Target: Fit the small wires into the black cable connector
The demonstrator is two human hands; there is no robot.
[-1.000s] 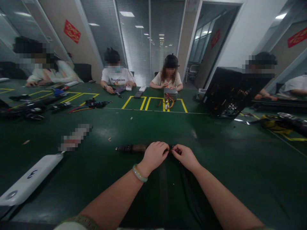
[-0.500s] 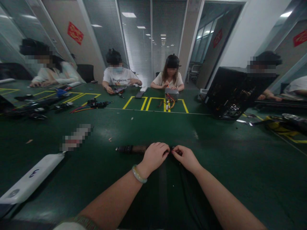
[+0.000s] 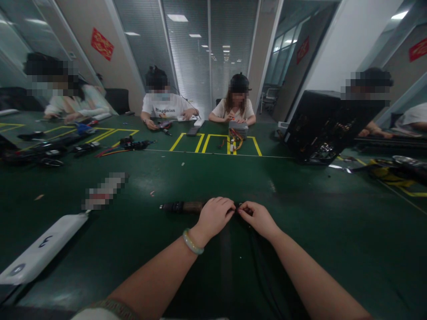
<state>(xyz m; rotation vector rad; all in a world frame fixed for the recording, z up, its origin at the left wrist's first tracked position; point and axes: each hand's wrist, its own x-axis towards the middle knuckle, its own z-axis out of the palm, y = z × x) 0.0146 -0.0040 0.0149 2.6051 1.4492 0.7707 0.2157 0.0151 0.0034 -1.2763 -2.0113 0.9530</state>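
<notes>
An electric screwdriver (image 3: pixel 191 207), dark with a brownish translucent body, lies sideways on the green table, its bit end to the left. My left hand (image 3: pixel 215 215), with a jade-like bangle at the wrist, is closed over the rear of its body. Beside it, my right hand (image 3: pixel 262 218) pinches at the tail end, where a black cable (image 3: pixel 255 253) runs back toward me. The fingertips of both hands almost meet, and they hide the joint between cable and screwdriver.
A white power strip (image 3: pixel 43 249) marked 3 lies at left. A black computer case (image 3: pixel 328 126) stands at the back right. Bundled cables (image 3: pixel 130 144) and a grey power supply unit (image 3: pixel 238 130) sit farther off. Several people work around the table (image 3: pixel 150 266).
Both hands keep nearly the same hold at the screwdriver's tail. The view has shifted very slightly. Across the table, a person in a white shirt has moved a hand a little.
</notes>
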